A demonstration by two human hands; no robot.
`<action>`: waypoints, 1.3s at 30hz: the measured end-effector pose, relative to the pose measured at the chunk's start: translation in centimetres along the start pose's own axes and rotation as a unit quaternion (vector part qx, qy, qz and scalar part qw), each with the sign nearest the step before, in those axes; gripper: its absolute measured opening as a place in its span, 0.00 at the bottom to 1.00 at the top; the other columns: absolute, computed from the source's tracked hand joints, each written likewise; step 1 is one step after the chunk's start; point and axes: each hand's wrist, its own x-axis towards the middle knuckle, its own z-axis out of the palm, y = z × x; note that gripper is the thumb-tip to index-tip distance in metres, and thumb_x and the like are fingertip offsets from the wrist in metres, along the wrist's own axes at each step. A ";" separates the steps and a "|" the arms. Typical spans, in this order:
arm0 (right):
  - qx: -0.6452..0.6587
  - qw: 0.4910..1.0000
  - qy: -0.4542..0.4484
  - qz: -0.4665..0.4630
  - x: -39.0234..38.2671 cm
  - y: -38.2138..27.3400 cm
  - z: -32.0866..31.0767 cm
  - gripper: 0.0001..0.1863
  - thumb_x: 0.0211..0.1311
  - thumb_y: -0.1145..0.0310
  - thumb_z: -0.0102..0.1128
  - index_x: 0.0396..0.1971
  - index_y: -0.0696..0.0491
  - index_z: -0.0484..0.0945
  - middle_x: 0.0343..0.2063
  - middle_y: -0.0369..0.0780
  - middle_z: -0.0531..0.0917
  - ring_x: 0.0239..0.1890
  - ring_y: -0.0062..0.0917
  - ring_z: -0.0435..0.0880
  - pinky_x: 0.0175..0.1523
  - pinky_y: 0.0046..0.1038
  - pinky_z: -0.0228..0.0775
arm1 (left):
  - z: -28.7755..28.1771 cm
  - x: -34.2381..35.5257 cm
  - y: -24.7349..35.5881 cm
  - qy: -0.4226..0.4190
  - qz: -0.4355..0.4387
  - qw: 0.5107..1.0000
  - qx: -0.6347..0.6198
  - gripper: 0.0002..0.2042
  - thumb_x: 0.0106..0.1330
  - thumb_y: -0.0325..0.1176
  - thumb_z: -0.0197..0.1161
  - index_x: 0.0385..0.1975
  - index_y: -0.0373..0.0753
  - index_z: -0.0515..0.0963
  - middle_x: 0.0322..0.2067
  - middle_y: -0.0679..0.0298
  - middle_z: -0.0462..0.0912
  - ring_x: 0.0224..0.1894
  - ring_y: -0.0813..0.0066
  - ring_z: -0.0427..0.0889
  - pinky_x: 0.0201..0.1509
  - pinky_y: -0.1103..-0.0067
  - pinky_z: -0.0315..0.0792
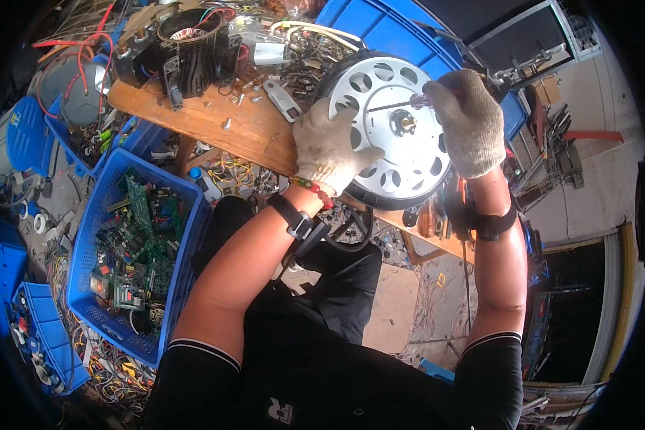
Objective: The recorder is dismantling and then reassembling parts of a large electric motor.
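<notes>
A wheel (387, 158) with a black tyre and a silver face lies on the wooden bench, its ring of holes surrounding a threaded brass-coloured axle (407, 125). My left hand (330, 143), in a pale knit glove, grips the wheel's left side with the thumb laid across the face. In my gloved right hand (471, 122) is a screwdriver (388, 107) with a clear purplish handle. Its thin shaft points left across the silver face, above the axle. Whether the tip touches the metal I cannot tell.
Bolts, metal scraps and a black cylindrical motor housing (190, 54) crowd the bench (215, 132). At left stands a blue basket (86, 287) of green circuit boards. A blue crate (387, 32) sits behind the wheel. Hand tools (428, 218) lie near the right bench edge.
</notes>
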 end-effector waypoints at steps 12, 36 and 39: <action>-0.123 0.974 -0.085 -0.172 2.0 -3.4 -0.7 0.17 0.69 0.51 0.63 0.40 0.51 0.83 0.27 0.45 0.87 0.31 0.39 0.89 0.37 0.38 0.80 | 0.5 -0.2 -0.2 0.020 0.004 0.999 0.031 0.37 0.45 0.57 0.81 0.53 0.40 0.83 0.59 0.46 0.71 0.62 0.45 0.70 0.66 0.56 0.65; -0.137 0.953 -0.208 -0.170 4.4 -4.5 -0.9 0.16 0.69 0.55 0.63 0.46 0.51 0.82 0.30 0.45 0.88 0.37 0.42 0.90 0.42 0.40 0.81 | 0.7 -0.6 -0.2 0.026 0.010 0.999 0.022 0.34 0.46 0.56 0.80 0.52 0.44 0.82 0.56 0.51 0.71 0.61 0.47 0.68 0.65 0.57 0.63; -0.166 0.937 -0.213 -0.223 4.8 -3.9 -1.1 0.18 0.66 0.59 0.67 0.51 0.50 0.77 0.31 0.44 0.89 0.37 0.41 0.90 0.43 0.38 0.82 | 0.6 -0.4 -0.1 0.022 0.004 1.000 0.022 0.34 0.45 0.55 0.81 0.51 0.44 0.82 0.55 0.52 0.71 0.60 0.48 0.69 0.65 0.57 0.63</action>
